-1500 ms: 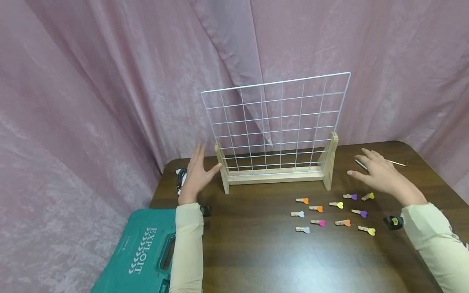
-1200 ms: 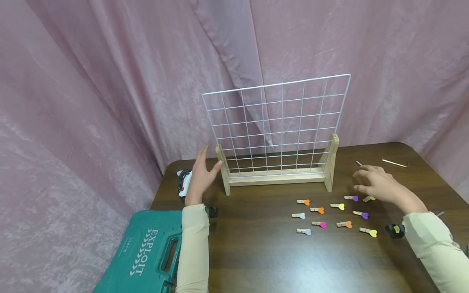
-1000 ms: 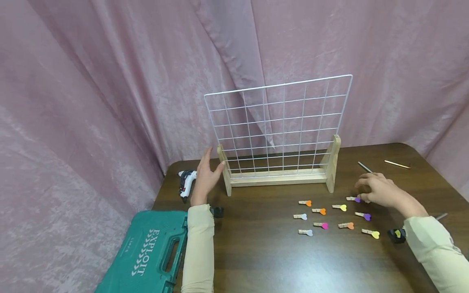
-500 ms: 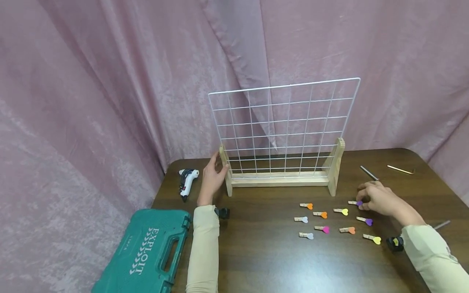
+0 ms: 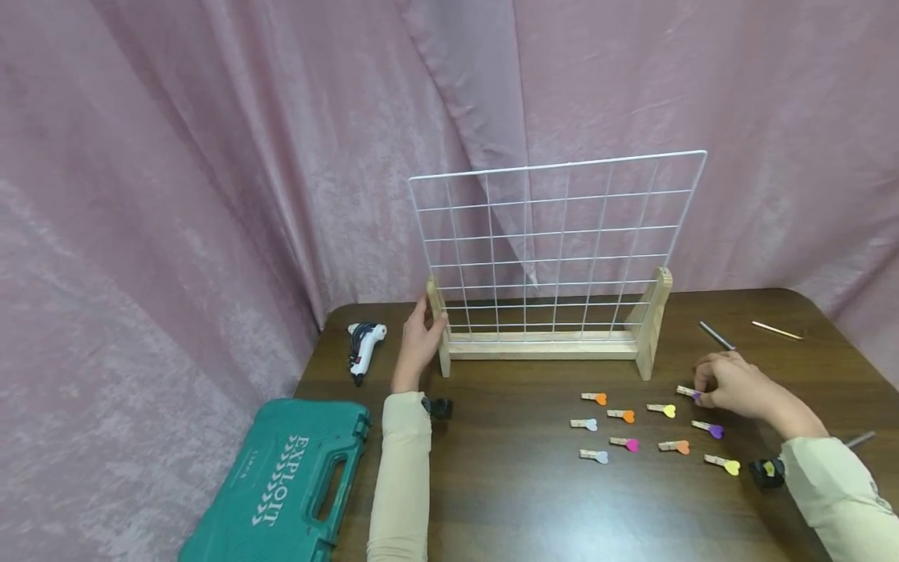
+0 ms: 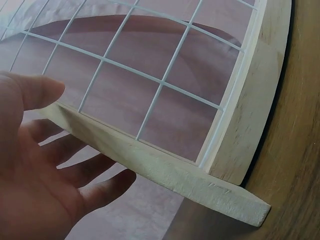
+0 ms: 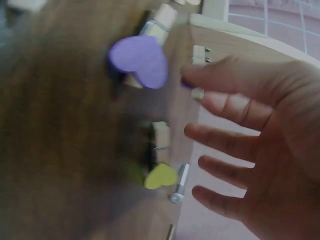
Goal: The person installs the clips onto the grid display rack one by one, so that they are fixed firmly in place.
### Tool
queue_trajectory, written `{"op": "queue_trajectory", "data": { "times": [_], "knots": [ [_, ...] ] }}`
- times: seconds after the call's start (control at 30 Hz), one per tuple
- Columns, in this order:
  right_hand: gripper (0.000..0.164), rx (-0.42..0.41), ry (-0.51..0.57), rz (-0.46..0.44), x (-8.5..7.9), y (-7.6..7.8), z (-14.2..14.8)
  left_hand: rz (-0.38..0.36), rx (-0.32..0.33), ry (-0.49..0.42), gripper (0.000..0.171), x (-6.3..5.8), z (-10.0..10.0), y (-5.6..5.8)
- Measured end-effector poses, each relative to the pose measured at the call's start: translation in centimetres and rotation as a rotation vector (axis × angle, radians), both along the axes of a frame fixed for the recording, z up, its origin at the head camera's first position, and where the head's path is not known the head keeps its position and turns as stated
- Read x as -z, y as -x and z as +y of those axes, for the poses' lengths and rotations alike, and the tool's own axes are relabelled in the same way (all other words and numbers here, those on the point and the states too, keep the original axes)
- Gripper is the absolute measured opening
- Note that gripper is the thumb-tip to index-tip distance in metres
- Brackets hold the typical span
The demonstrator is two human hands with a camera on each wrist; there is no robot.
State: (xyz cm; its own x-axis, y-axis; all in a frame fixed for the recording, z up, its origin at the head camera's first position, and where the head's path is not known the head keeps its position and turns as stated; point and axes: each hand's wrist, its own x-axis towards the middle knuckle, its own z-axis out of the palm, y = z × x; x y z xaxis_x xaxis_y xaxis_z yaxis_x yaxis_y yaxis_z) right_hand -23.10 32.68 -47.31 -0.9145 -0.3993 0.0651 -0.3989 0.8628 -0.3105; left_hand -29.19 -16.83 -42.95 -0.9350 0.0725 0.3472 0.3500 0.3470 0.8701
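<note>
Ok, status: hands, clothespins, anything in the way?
Left hand around left wooden upright of wire-grid rack. Right hand pinches purple-heart clothespin. Yellow-heart clothespin close by, possibly in the way.

A green case (image 5: 277, 484) with white "EXPLOIT" lettering lies at the left of a dark brown desk (image 5: 506, 507). Just beyond the case rests a white glue gun (image 5: 364, 351) with a dark cord (image 5: 355, 344) against it. Well to the case's right lie a silver rod (image 5: 717, 336), a gold-coloured rod (image 5: 776, 331) and a partly hidden grey rod (image 5: 861, 439). Beyond the case hangs a pink curtain (image 5: 211, 195).
</note>
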Motion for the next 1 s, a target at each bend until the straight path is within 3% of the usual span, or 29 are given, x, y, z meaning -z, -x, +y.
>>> {"op": "queue_trajectory", "data": {
  "times": [0.3, 0.53, 0.67, 1.0],
  "knots": [
    [0.02, 0.025, 0.197, 0.045, -3.4, -0.6, 0.2, 0.016, 0.031, 0.019, 0.053, 3.0, -0.4, 2.6],
    [0.007, 0.111, 0.411, 0.119, -7.8, -0.6, -0.3, 0.046, -0.006, 0.017, 0.053, 2.9, -0.5, 2.7],
    [0.012, 0.113, 0.513, 0.139, -10.8, -0.6, -0.4, 0.052, -0.017, 0.033, 0.051, 2.9, -0.5, 2.7],
    [0.018, 0.053, 0.533, 0.174, -16.7, 0.0, -2.0, 0.038, -0.029, 0.041, 0.05, 3.2, -0.9, 2.4]
  ]
}}
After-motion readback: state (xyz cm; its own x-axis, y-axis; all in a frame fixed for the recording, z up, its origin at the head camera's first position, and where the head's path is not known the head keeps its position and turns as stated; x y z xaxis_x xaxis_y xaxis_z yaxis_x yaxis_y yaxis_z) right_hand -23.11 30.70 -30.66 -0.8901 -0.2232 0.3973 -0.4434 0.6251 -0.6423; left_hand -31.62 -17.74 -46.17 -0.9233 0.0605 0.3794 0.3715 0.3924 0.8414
